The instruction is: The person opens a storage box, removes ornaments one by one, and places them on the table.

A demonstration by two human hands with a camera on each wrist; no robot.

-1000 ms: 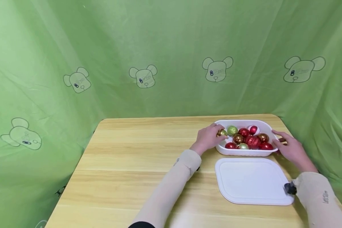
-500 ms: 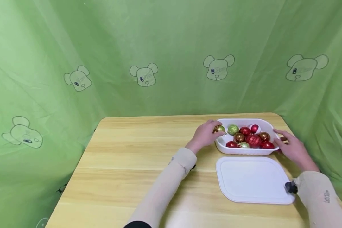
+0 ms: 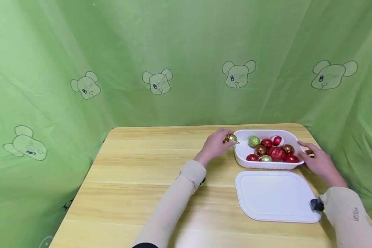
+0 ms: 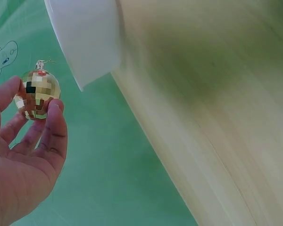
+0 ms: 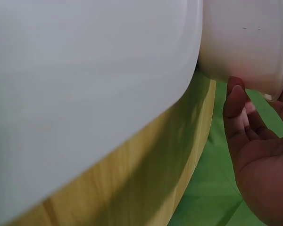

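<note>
My left hand (image 3: 215, 144) pinches a gold mirrored Christmas ball (image 4: 37, 94) between thumb and fingertips, just beyond the left end of the white box (image 3: 268, 165). The ball's metal cap and a thin gold loop show at its top in the left wrist view. At the box's right end, my right hand (image 3: 319, 163) holds the rim and the end wall with thumb and bent fingers. Inside the box lie several Christmas balls: a glittery green ball (image 3: 254, 141), a ridged red ball (image 3: 276, 154), a bronze ball (image 3: 260, 150) and others.
A flat white lid (image 3: 277, 196) lies on the wooden table (image 3: 148, 172) in front of the box, partly under the right forearm. Green cloth (image 3: 186, 41) hangs behind and beside the table.
My left hand has lifted the gold Christmas ball out of the box's left end and carried it leftward past the rim. My right hand stays at the box.
</note>
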